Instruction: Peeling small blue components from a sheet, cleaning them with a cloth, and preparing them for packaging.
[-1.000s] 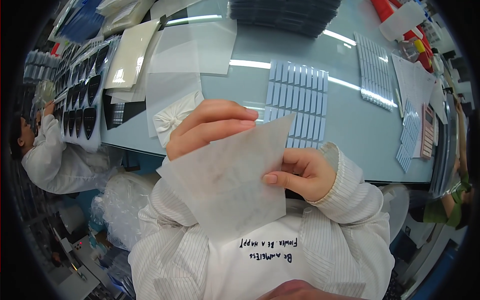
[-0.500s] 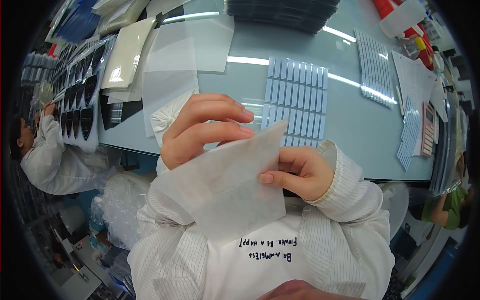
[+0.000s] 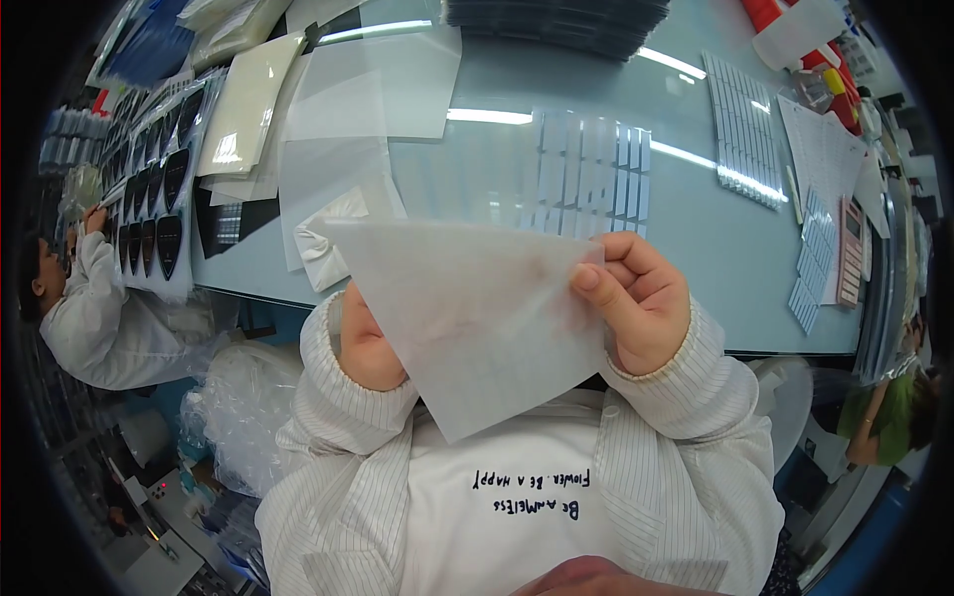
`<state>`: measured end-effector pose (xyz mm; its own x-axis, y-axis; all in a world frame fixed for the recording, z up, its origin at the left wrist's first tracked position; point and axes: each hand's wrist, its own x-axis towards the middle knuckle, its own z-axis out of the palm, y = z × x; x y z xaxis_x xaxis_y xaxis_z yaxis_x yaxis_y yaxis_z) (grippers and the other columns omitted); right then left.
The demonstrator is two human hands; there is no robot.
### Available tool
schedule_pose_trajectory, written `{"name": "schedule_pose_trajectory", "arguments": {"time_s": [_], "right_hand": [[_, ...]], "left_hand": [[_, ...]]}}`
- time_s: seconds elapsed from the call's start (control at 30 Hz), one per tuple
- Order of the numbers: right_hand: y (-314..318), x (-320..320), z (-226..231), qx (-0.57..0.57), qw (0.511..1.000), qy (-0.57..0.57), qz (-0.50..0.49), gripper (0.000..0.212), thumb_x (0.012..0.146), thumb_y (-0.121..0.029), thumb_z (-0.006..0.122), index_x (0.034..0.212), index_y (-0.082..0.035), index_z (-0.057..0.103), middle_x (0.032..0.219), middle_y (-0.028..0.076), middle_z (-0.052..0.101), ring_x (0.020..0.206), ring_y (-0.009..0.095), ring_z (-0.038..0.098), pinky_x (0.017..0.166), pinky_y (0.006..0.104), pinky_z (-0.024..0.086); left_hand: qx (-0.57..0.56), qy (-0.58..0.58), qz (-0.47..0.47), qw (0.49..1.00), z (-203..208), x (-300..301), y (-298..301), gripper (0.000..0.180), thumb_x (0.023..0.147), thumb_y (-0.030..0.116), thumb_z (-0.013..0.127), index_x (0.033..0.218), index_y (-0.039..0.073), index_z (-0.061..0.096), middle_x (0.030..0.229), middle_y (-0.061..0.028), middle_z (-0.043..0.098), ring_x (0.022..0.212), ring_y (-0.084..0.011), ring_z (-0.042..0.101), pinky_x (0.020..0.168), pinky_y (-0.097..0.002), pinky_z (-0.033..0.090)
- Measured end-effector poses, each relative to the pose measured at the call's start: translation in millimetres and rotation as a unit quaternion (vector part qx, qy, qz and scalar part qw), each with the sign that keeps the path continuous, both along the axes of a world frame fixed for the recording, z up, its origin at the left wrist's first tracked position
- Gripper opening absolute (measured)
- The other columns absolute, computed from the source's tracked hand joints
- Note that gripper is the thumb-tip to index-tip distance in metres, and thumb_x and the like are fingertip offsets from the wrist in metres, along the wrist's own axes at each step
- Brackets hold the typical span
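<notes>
A translucent whitish sheet (image 3: 477, 318) is held up in front of my chest, over the table's near edge. My right hand (image 3: 641, 308) pinches its right edge between thumb and curled fingers. Most of my left hand (image 3: 370, 343) is behind the sheet, so its fingers do not show clearly. Just beyond lies a panel of light blue strips (image 3: 631, 189) in rows; its left columns look hazy, as if seen through thin film. A crumpled white cloth or paper bundle (image 3: 323, 248) rests beside the sheet's left corner.
Translucent sheets (image 3: 402, 94) and a cream packet (image 3: 243, 109) lie at the left. A dark stack (image 3: 556, 25) stands at the back. More strip panels (image 3: 745, 134), papers and a pink calculator (image 3: 852, 253) are at right. A co-worker (image 3: 109, 308) sits at far left.
My left hand has come down from above the sheet to behind it. My right hand has moved slightly up and right, and the sheet is now spread flatter, facing me.
</notes>
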<state>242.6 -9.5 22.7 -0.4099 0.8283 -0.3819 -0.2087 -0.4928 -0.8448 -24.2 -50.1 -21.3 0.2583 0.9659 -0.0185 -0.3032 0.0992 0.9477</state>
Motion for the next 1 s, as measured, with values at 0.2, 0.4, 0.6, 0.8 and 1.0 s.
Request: {"name": "schedule_pose_trajectory", "arguments": {"time_s": [0.2, 0.4, 0.6, 0.8, 1.0], "right_hand": [[-7, -10, -3, 0.091, 0.990, -0.003, -0.106, 0.019, 0.101, -0.009, 0.064, 0.115, 0.002, 0.057, 0.096, 0.008, 0.072, 0.084, 0.014, 0.068, 0.080, 0.0284, 0.054], [0, 1, -9, 0.251, 0.962, -0.073, -0.079, 0.030, 0.094, -0.005, 0.073, 0.118, 0.002, 0.057, 0.097, 0.006, 0.069, 0.086, 0.015, 0.067, 0.082, 0.0284, 0.054], [5, 14, 16, 0.225, 0.964, -0.127, -0.065, 0.020, 0.088, 0.009, 0.071, 0.106, 0.004, 0.066, 0.091, 0.008, 0.070, 0.072, 0.014, 0.068, 0.069, 0.0238, 0.056], [4, 10, 8, 0.250, 0.953, -0.133, -0.104, 0.009, 0.090, 0.011, 0.067, 0.097, 0.007, 0.069, 0.089, 0.012, 0.072, 0.073, 0.018, 0.072, 0.066, 0.0269, 0.059], [7, 20, 3, 0.301, 0.936, -0.162, -0.086, 0.006, 0.095, 0.008, 0.062, 0.100, 0.005, 0.064, 0.091, 0.012, 0.069, 0.070, 0.017, 0.069, 0.064, 0.0252, 0.056]], "left_hand": [[-0.031, -0.205, 0.124, 0.970, 31, 36, 2, 0.038, 0.093, 0.019, 0.076, 0.124, -0.001, 0.064, 0.123, -0.0139, 0.070, 0.110, -0.0231, 0.067, 0.095, -0.0370, 0.053], [0.018, 0.094, 0.182, 0.979, 39, 35, 7, 0.020, 0.087, -0.002, 0.078, 0.107, 0.000, 0.073, 0.098, -0.0081, 0.077, 0.093, -0.0169, 0.072, 0.089, -0.0318, 0.055], [0.046, 0.069, 0.205, 0.975, 34, 29, 12, 0.024, 0.080, -0.008, 0.081, 0.102, 0.000, 0.073, 0.094, -0.0099, 0.077, 0.086, -0.0166, 0.073, 0.080, -0.0302, 0.060], [0.051, 0.067, 0.189, 0.978, 36, 31, 15, 0.025, 0.078, -0.009, 0.082, 0.100, -0.001, 0.074, 0.092, -0.0113, 0.077, 0.084, -0.0179, 0.074, 0.079, -0.0303, 0.061], [0.066, 0.087, 0.163, 0.981, 42, 31, 18, 0.027, 0.077, -0.005, 0.086, 0.101, -0.002, 0.073, 0.092, -0.0109, 0.077, 0.081, -0.0168, 0.074, 0.076, -0.0285, 0.060]]}}
